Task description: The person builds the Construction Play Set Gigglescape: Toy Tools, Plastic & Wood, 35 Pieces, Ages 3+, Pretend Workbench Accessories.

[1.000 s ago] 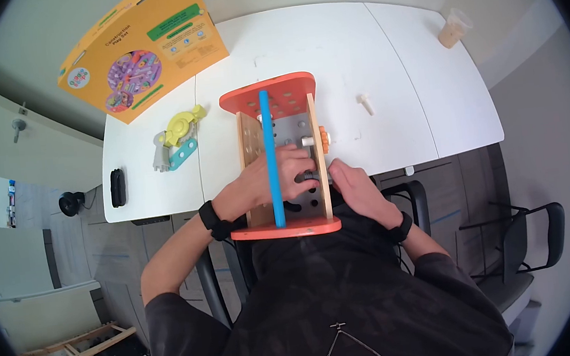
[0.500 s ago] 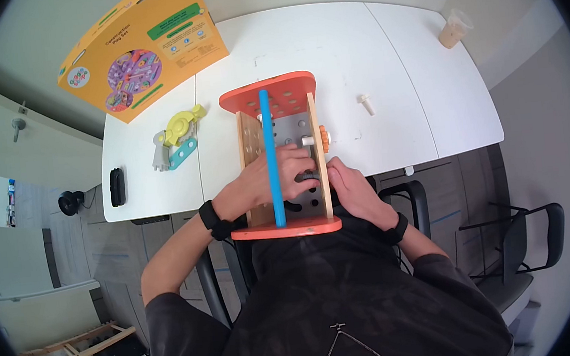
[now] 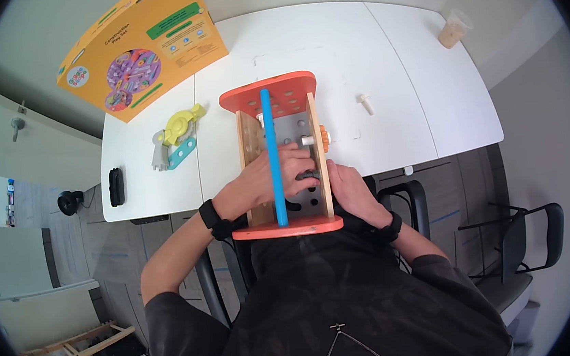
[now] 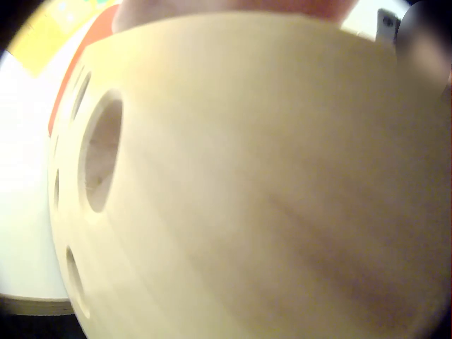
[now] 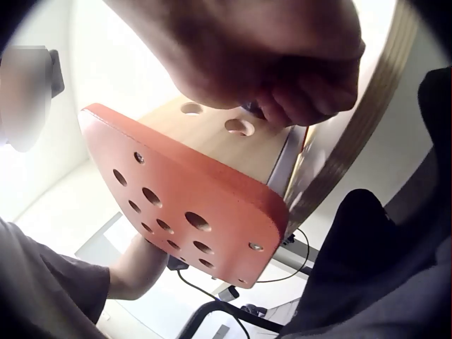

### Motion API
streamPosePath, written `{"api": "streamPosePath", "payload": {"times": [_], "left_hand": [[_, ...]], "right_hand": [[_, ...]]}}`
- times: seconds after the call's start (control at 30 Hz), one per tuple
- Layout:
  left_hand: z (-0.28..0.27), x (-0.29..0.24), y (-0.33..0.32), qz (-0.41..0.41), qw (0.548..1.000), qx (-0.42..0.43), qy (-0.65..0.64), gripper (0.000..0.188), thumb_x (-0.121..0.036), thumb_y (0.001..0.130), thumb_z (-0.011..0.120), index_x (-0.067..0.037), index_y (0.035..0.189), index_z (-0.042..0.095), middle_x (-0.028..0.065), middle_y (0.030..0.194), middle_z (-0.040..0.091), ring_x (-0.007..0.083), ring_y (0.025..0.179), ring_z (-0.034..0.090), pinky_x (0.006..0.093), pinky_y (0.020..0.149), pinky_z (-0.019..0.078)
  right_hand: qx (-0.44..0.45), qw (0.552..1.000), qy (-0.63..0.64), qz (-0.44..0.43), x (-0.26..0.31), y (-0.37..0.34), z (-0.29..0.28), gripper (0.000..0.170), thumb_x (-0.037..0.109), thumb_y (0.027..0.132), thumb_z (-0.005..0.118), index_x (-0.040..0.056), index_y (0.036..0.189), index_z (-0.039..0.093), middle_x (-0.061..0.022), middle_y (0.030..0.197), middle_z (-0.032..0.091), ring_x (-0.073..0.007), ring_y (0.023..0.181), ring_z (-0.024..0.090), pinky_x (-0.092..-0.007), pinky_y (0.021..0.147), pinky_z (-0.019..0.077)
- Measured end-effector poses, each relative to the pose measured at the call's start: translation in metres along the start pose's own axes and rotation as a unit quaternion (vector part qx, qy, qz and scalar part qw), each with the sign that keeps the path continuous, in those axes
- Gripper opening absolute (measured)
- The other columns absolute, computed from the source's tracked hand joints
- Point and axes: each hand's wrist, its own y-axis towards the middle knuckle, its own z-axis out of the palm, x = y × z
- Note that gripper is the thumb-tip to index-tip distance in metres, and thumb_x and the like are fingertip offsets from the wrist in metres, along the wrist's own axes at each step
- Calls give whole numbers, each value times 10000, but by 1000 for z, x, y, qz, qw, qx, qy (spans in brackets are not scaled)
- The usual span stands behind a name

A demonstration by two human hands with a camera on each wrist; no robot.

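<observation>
While you sit at a white table in a dark shirt, with a black band on each wrist, a toy toolbox is directly in front of you, its near end jutting past the table's edge towards you. It has red end boards, pale wooden sides with holes, and a grey floor. Your right hand is against the outside of the right wooden side; the right wrist view shows its fingers curled round a dark piece, only a sliver of which shows. Your left hand reaches over the left side and under a blue bar into the toolbox, thumb and fingers apart around a dark grey bolt at the right side; whether they grip it cannot be told. Just beyond those fingers, a white bolt pokes through the same side, with an orange nut on its outer face. To your left on the table lies a black case, and past it a turquoise strip, a grey piece and a yellow piece are bunched together. To your right is a cream bolt, by itself. Farthest off, an orange carton stands upright on the left, and a see-through cup with something light brown inside is at the far right.
</observation>
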Motion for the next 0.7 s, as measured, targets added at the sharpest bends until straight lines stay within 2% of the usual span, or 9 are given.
{"api": "streamPosePath", "payload": {"times": [0.07, 0.17, 0.27, 0.37, 0.47, 0.57, 0.67, 0.7], "left_hand": [[-3, -1, 1, 0, 1000, 9, 5, 312, -337, 942, 708, -26, 922, 706, 98, 867, 697, 295, 902, 617, 401, 853, 538], [-5, -3, 1, -1, 1000, 14, 7, 319, -346, 942, 710, -28, 921, 705, 101, 875, 699, 295, 904, 619, 402, 853, 539], [1, 2, 0, 17, 1000, -7, 10, 320, -351, 938, 716, -31, 919, 706, 102, 887, 701, 296, 905, 621, 403, 846, 541], [-1, 2, 1, 6, 1000, 3, 6, 315, -349, 931, 726, -34, 917, 707, 101, 892, 700, 297, 904, 622, 406, 836, 542], [-4, 0, -1, -15, 1000, 0, -10, 313, -347, 923, 736, -36, 915, 707, 94, 865, 681, 299, 902, 623, 411, 827, 542], [-6, -4, 0, -28, 999, 9, -30, 312, -348, 921, 738, -38, 917, 706, 86, 839, 657, 298, 896, 623, 416, 823, 537], [-5, 1, -3, -7, 1000, -17, -12, 287, -337, 932, 727, -51, 939, 704, 75, 860, 648, 287, 904, 622, 420, 838, 525], [-2, 5, -4, 9, 999, -35, 7, 276, -331, 939, 720, -56, 953, 702, 70, 884, 651, 280, 919, 621, 421, 853, 518]], "right_hand": [[14, 1000, 8, 2, 0, 1, -2, 557, 302, 1143, 239, -79, 920, 580, -337, 827, 618, -520, 821, 597, -562, 744, 463], [9, 999, -3, -43, -13, 6, 1, 594, 339, 1147, 242, -84, 928, 597, -274, 779, 629, -452, 774, 633, -505, 725, 477], [93, 987, 105, 79, -3, 5, -14, 623, 399, 1150, 254, -89, 1006, 614, -165, 730, 630, -324, 750, 664, -428, 721, 486], [123, 978, 131, 105, 5, -6, -21, 596, 455, 1147, 266, -55, 1219, 566, -101, 926, 662, -211, 893, 660, -356, 764, 507], [101, 957, 267, 42, 9, -24, -20, 564, 474, 1135, 328, 22, 1465, 397, -128, 1254, 603, -209, 1117, 615, -360, 905, 520], [145, 947, 287, 21, 30, -35, -23, 620, 378, 1105, 493, 108, 1593, 222, -147, 1449, 456, -220, 1261, 537, -382, 1024, 495], [113, 900, 412, 83, 30, -29, -11, 749, 250, 1042, 635, 137, 1627, 180, -173, 1442, 456, -231, 1302, 520, -386, 1064, 471], [90, 871, 474, 93, 33, -27, -9, 745, 149, 1001, 674, 134, 1604, 236, -165, 1432, 464, -229, 1298, 527, -384, 1052, 479]]}}
